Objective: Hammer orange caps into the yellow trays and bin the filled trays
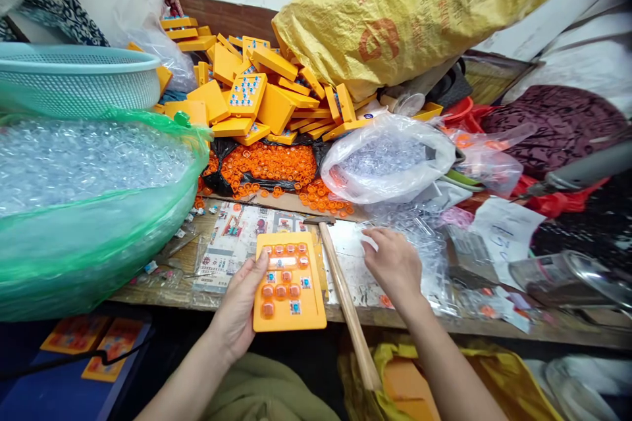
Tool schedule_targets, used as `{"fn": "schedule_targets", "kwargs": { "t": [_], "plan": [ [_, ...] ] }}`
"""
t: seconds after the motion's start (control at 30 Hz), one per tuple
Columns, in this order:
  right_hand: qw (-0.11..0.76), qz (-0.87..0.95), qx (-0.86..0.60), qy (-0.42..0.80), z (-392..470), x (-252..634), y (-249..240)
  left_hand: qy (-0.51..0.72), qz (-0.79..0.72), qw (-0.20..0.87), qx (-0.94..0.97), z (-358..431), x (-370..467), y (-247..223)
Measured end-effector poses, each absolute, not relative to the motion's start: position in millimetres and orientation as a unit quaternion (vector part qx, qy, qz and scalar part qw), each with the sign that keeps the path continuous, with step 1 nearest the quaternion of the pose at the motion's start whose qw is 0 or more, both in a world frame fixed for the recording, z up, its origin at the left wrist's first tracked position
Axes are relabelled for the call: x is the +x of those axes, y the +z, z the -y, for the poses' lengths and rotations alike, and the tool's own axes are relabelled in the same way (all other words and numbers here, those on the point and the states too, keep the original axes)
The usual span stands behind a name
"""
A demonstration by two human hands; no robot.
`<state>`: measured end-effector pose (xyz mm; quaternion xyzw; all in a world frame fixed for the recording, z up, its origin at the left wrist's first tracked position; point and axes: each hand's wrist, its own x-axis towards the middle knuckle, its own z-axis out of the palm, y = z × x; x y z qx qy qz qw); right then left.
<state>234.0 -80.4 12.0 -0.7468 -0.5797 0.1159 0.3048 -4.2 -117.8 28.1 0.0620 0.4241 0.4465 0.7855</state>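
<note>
My left hand (243, 302) holds a yellow panel (309, 311) by its left side, the thumb on its front face. Orange round caps sit over several spots of the panel, and a few small blue-and-white spots show uncapped. Right of the panel, a hammer (345, 299) lies with its wooden handle over the table edge. My right hand (392, 263) is above the table, right of the hammer, its fingers bent toward the thumb; whether anything is between the fingertips is too small to tell. Behind the panel, loose orange caps (269, 163) fill a black bag.
Yellow panels (247, 93) are piled at the back beneath a yellow sack (419, 13). A green bag (99, 237) of clear pieces and a blue basket (79, 79) stand left. A white bag (388, 158) of clear pieces sits right of the caps. A jar (557, 276) lies far right.
</note>
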Motion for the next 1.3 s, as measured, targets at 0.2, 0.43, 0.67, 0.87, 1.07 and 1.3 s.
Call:
{"fn": "schedule_targets", "kwargs": {
  "t": [0.2, 0.43, 0.67, 0.87, 1.07, 1.3],
  "plan": [
    [0.25, 0.605, -0.753, 0.073, 70, 251, 3, 0.43, -0.314, 0.846, -0.024, 122, -12, 23],
    [0.336, 0.623, -0.659, 0.253, 121, 199, 39, 0.427, -0.22, 0.874, 0.076, 130, -19, 17],
    [0.366, 0.621, -0.553, 0.417, 152, 156, 45, 0.429, -0.291, 0.831, 0.202, 131, -11, 28],
    [0.449, 0.627, -0.56, 0.303, 154, 151, 31, 0.462, -0.346, 0.785, 0.225, 135, -10, 31],
    [0.492, 0.353, -0.508, 0.613, 153, 140, 24, 0.493, -0.394, 0.73, 0.263, 137, -6, 30],
    [0.42, 0.516, -0.559, 0.496, 130, 153, 19, 0.472, -0.38, 0.764, 0.221, 125, -7, 22]
  ]
}}
